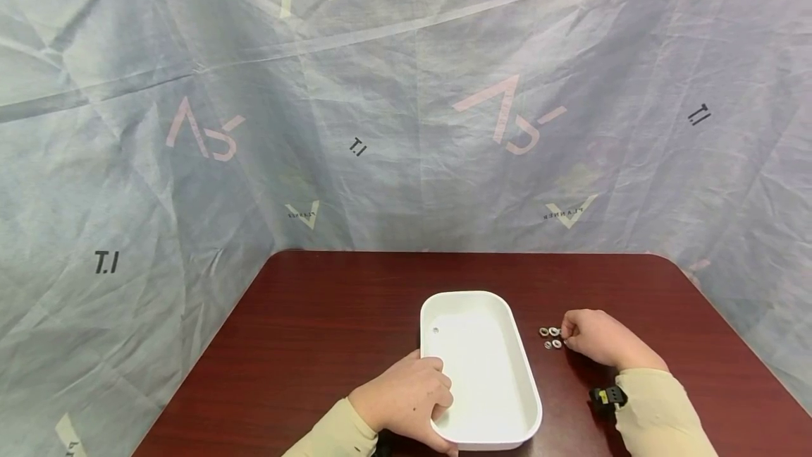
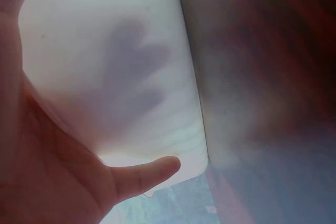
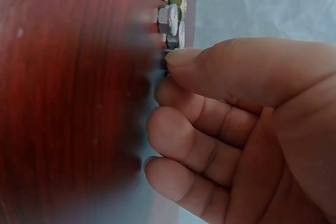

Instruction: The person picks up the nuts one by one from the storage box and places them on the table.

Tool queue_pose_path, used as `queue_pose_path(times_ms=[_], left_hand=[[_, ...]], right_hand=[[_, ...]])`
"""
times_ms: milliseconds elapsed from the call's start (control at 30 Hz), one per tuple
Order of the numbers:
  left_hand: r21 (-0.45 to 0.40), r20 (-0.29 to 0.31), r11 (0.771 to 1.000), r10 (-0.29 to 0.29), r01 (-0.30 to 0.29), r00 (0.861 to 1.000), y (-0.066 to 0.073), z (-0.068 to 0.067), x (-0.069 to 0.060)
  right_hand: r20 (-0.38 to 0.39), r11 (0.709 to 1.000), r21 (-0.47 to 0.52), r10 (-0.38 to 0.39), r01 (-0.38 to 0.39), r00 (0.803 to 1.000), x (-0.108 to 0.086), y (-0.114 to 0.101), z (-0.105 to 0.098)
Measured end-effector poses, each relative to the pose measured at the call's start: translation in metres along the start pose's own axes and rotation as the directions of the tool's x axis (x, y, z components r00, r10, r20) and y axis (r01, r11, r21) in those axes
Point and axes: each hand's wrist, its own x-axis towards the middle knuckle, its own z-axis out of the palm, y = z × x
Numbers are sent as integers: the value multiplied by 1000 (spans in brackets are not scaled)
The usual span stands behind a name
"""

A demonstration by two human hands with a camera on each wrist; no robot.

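My left hand (image 1: pixel 409 393) grips the near left side of a white tray (image 1: pixel 485 372), fingers over the rim and inside. In the left wrist view, those fingers show as shadows through the tray wall (image 2: pixel 79 35). One small nut (image 1: pixel 435 330) lies in the tray's far left part. To the right of the tray, my right hand (image 1: pixel 599 337) is down at the tabletop, thumb and forefinger pinching a dark nut (image 3: pixel 166 66), mostly hidden by the fingertips. Beside them sit several metal flange nuts (image 3: pixel 169 19), close together; the other fingers are curled.
The dark red wooden table (image 1: pixel 330 316) has rounded far corners. A grey printed cloth (image 1: pixel 393 90) hangs behind it and along both sides. A black strap device (image 1: pixel 607 397) sits at the right wrist.
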Motion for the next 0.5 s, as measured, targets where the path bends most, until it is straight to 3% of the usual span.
queue_pose_path(times_ms=[267, 500], left_hand=[[-5, -11, 1000, -11, 11, 1000, 1, 0, -1], [-35, 21, 999, -32, 32, 999, 2, -1, 0]], right_hand=[[8, 1000, -2, 9, -9, 1000, 1, 0, 3], [25, 1000, 0, 24, -24, 999, 1, 0, 4]])
